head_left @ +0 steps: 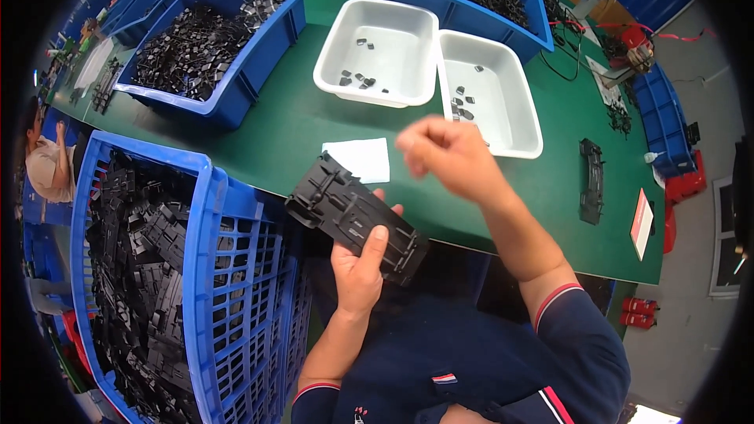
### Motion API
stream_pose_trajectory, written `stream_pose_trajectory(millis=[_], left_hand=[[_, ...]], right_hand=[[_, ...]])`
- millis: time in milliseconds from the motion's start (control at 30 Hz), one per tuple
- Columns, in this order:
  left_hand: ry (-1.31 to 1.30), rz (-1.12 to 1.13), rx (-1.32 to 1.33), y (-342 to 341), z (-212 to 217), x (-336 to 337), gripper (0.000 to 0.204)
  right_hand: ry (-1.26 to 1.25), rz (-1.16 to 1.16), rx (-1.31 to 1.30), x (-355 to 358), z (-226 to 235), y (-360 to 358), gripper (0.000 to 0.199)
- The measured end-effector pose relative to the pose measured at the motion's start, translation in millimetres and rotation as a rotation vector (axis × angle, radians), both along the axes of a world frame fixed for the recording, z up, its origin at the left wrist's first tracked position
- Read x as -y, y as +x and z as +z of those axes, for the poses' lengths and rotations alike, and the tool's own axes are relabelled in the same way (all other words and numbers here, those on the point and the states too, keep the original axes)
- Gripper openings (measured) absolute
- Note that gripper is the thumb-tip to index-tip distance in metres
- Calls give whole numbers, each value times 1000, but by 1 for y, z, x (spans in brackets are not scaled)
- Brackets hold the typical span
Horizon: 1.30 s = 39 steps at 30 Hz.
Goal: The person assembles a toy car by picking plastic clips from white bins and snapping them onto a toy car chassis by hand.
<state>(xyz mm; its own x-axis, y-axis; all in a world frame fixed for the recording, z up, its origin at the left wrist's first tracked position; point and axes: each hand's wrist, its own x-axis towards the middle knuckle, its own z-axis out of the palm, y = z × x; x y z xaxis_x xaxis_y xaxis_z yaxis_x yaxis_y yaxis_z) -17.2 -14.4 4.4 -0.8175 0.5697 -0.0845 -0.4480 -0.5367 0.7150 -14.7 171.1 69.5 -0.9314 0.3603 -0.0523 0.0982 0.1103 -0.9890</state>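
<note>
Two bare hands work over one green counter (561, 118). The left hand (360, 271) holds one long black plastic part (338, 204), thumb across its face and fingers behind it, so that it slants in front of the counter's near edge. The right hand (454, 159) is blurred above the part's upper right, its fingers curled in and narrow; whether they pinch anything I cannot tell.

Two white trays stand side by side beyond the hands. The left tray (400, 51) carries roughly eight small black pieces in loose clusters; the right tray (503, 106) shows about seven, some of them overlapping, so neither count is certain. One white sheet (363, 159) lies just beyond the held part, partly covered by it.

Two large blue bins sit close behind and beside the trays: the left bin (263, 71) and the far bin (449, 14), both heaped with black pieces too many to count. One blue crate (200, 228) at lower left is full of larger black parts, also uncountable. On the counter's right side lie a second long black part (591, 180) and one red-and-white card (642, 224), apart from each other. Two other people show at the left rim.
</note>
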Motion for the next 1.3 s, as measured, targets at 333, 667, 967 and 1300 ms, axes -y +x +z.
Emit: stream_pose_trajectory(millis=[333,667,967,1300], left_hand=[[16,34,61,-21,-11,24,43],[21,44,62,-25,-13,24,42],[47,17,129,-25,-18,13,45],[60,-22,181,-24,-19,6,45]], right_hand=[[939,94,245,-82,-47,-155,20],[781,65,432,-81,-30,-155,7],[152,150,-43,-30,19,-53,15],[834,91,-277,-6,-65,-29,8]])
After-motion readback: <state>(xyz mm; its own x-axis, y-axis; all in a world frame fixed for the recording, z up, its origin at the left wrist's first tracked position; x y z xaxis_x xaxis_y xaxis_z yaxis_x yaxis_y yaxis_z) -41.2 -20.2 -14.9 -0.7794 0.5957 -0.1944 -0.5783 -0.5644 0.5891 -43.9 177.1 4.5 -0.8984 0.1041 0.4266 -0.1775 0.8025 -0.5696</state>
